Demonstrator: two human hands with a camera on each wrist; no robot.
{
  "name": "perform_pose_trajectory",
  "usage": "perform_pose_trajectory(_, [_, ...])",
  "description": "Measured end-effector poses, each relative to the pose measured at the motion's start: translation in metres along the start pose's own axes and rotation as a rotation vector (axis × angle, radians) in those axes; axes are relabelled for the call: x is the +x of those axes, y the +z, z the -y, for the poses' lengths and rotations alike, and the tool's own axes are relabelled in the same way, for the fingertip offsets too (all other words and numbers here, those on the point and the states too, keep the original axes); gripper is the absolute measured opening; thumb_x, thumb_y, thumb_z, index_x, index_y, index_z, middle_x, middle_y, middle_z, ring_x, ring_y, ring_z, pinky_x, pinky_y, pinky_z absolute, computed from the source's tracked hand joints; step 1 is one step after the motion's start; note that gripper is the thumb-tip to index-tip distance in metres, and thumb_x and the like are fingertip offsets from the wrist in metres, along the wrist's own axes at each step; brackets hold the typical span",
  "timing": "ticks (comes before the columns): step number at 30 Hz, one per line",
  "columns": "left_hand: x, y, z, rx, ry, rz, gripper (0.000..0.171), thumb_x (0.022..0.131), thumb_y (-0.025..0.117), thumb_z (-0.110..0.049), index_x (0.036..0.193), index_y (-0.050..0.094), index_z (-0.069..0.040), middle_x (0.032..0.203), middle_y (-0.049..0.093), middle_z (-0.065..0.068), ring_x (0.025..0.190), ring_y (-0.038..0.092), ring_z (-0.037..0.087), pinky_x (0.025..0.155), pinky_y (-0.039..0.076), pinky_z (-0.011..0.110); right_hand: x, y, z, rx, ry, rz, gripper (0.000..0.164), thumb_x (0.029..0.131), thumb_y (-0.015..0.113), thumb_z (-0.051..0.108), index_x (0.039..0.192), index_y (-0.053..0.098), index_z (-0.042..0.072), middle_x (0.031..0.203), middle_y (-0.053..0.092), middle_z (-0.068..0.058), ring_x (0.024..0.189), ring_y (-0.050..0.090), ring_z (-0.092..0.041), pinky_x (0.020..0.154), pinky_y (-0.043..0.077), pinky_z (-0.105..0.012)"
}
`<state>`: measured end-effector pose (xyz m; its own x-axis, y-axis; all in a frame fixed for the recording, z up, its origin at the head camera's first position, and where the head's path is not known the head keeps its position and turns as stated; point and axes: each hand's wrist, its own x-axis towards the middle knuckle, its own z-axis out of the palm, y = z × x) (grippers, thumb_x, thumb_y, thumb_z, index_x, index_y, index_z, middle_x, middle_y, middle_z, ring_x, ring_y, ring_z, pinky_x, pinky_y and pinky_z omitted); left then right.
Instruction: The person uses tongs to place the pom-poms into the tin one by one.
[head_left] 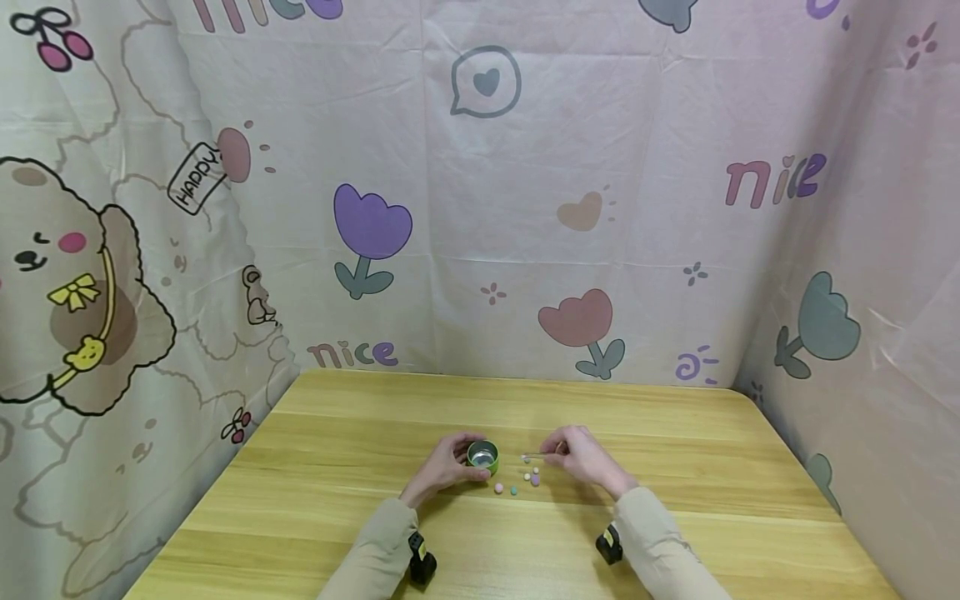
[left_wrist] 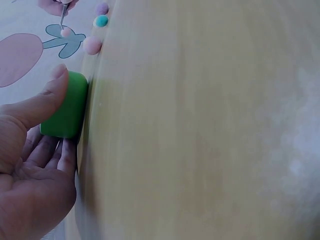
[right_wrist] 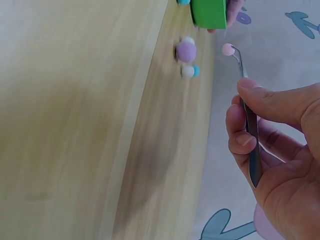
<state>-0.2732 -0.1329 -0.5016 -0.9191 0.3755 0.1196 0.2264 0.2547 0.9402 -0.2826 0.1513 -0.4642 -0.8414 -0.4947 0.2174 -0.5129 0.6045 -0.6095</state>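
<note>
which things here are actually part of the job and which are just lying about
Part of the job:
tweezers in the right hand
pale pink ball at their tips
green tin in the left hand
probably the loose balls by the tin

Just surroundings:
wooden table
printed backdrop
black wrist cameras

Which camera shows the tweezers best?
The right wrist view: there the tweezers appear largest, from bent tip to handle end. The head view shows them tiny; the left wrist view, only the front part, small.
</note>
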Motion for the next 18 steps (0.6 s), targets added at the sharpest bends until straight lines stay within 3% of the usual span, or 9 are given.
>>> perform_pose_trajectory(18, [0.000, 0.000, -0.001, -0.011, 0.014, 0.008, 0.063, 0.081, 0.081, 0.000, 0.134, 0.051, 0.013, 0.133, 0.057, 0.032, 0.130, 0.054, 0.048, 0.118, 0.040, 0.057, 0.015, 0.015, 0.019, 0.012, -0.035, -0.018, 0.008, 0.086, 0.073, 0.001, 0.093, 0.076, -0.001, 0.084, 0.073, -0.007, 0.068, 0.055, 0.000, 0.060, 0.049, -0.014])
